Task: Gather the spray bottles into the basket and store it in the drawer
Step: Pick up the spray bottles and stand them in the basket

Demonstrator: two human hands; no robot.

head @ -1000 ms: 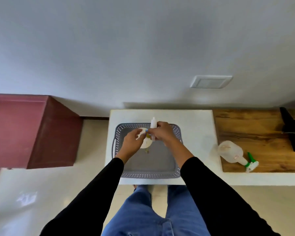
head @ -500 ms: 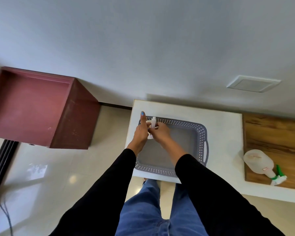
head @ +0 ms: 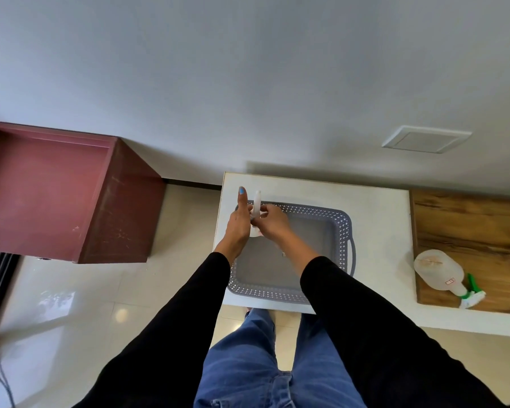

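A grey perforated basket (head: 340, 240) sits on the white table (head: 377, 213) in front of me. Over its far left corner both hands hold a small white spray bottle (head: 257, 203), upright. My right hand (head: 270, 220) grips its lower part. My left hand (head: 240, 223) rests flat against the bottle's left side, one finger pointing up. A larger translucent spray bottle (head: 437, 270) with a green and white trigger lies on its side on the wooden board (head: 477, 228) at the right.
An open dark red drawer or box (head: 50, 187) stands to the left of the table over a glossy tiled floor. A white wall vent (head: 424, 139) is behind the table. My legs in blue jeans are at the table's near edge.
The view swung left and then steadied. Both hands with the small bottle shifted from the basket's middle to its far left corner, and my left hand straightened flat beside the bottle.
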